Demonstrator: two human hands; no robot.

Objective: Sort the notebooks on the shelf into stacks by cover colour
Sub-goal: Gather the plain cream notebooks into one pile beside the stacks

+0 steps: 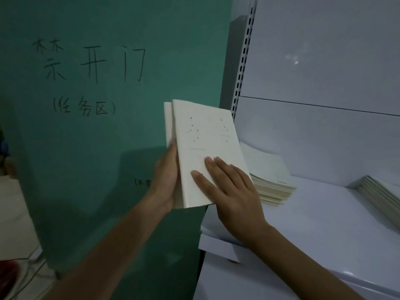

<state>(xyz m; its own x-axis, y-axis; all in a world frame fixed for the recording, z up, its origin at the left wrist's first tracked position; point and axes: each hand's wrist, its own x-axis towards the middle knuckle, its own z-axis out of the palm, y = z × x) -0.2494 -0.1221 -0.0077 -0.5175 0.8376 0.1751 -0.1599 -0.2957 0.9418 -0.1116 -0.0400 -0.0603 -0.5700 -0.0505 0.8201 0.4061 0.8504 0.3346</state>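
White shelf (313,224), green board (86,148): cream notebooks (201,137) held.
Left hand (165,180) grips them, twelve-to-six; right hand (233,191) flat on cover; nearest stack (270,176) at four o'clock.

禁开门 handwritten on green board (91,169), (任务区) beneath, lower writing partly hidden

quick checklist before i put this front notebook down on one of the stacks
1. Left hand grips the front notebook and the notebook behind: ok.
2. Right hand has a grip: not ok, its fingers lie flat on the cover.
3. Front cover colour readable, cream with dotted print: ok.
4. Near stack matches that colour: cannot tell, light is dim.
5. Far stack cover colour: cannot tell, mostly edges show.
6. Bare shelf between the stacks: ok.
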